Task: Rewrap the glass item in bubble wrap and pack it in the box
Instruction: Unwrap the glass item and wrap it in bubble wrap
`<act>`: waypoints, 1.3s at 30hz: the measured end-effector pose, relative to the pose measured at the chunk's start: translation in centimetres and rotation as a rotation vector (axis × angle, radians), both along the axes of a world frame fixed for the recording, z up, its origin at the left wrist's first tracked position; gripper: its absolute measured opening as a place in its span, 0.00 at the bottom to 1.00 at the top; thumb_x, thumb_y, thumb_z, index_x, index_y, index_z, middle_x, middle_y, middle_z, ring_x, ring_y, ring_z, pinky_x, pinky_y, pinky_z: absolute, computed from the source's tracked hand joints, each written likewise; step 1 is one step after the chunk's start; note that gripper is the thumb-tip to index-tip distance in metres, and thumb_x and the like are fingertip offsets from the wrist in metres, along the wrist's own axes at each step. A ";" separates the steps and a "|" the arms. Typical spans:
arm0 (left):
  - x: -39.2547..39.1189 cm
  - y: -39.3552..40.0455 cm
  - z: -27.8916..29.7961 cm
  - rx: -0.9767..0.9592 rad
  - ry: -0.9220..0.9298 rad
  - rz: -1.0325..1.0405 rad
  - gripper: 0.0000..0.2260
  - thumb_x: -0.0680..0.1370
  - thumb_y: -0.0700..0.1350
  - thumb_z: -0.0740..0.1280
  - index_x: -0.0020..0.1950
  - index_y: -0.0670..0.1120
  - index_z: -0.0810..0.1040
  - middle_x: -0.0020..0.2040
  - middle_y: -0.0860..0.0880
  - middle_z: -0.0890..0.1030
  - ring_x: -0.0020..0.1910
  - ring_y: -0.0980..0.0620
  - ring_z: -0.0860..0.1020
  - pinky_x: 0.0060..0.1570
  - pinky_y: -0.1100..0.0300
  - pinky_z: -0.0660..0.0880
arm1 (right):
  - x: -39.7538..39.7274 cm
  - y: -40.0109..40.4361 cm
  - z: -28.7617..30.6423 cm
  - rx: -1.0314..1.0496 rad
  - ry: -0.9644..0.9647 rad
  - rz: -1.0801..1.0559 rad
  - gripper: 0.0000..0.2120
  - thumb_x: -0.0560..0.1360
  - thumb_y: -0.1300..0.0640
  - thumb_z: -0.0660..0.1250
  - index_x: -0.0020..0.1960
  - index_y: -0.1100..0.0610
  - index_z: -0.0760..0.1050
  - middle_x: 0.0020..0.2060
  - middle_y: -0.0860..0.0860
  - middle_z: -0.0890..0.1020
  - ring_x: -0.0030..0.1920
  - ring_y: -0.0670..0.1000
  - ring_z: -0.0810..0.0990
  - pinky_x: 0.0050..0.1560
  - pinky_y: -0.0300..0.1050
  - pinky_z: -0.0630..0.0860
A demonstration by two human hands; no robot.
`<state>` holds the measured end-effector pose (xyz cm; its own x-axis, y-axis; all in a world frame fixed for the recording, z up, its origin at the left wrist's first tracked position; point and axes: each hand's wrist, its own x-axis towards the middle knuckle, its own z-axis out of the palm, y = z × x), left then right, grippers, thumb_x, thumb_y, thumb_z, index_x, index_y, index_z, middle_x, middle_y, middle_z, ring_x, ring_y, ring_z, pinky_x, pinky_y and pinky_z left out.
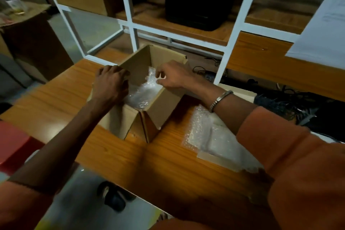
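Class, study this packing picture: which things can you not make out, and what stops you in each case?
- Glass item: head view; only bubble wrap shows inside the box, so nothing beneath can be seen.
- Left hand fingertips: head view; curled over the box's left wall, out of sight.
- Second bubble wrap sheet on the table: head view; partly covered by the right forearm.
- Right hand pinch: head view; blurred.

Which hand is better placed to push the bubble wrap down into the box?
Probably the right hand: its fingers already pinch the bubble wrap inside the cardboard box. The left hand grips the box's edge, steadying it.
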<state>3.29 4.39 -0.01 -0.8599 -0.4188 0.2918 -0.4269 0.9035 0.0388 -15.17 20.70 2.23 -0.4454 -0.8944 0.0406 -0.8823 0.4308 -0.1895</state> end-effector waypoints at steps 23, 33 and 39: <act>-2.1 1.9 1.4 0.900 0.370 -0.262 0.22 0.88 0.61 0.56 0.59 0.47 0.81 0.52 0.49 0.84 0.47 0.63 0.83 0.51 0.57 0.81 | -2.6 2.3 4.1 -0.512 -0.966 -0.197 0.06 0.85 0.55 0.64 0.57 0.55 0.79 0.55 0.57 0.83 0.56 0.55 0.83 0.56 0.51 0.80; -6.8 14.5 5.3 1.400 0.126 -0.620 0.19 0.81 0.51 0.70 0.72 0.50 0.77 0.64 0.54 0.85 0.62 0.59 0.84 0.58 0.65 0.79 | -6.9 17.8 3.6 -1.089 -1.097 -0.603 0.26 0.83 0.46 0.65 0.75 0.60 0.71 0.63 0.59 0.84 0.60 0.60 0.85 0.64 0.64 0.81; -8.2 20.7 1.2 1.557 0.154 -0.417 0.22 0.81 0.57 0.73 0.61 0.39 0.84 0.58 0.34 0.86 0.55 0.34 0.85 0.61 0.36 0.80 | -3.1 27.7 0.8 -0.960 -0.930 -0.840 0.30 0.78 0.31 0.66 0.71 0.50 0.75 0.47 0.46 0.80 0.41 0.47 0.77 0.36 0.43 0.74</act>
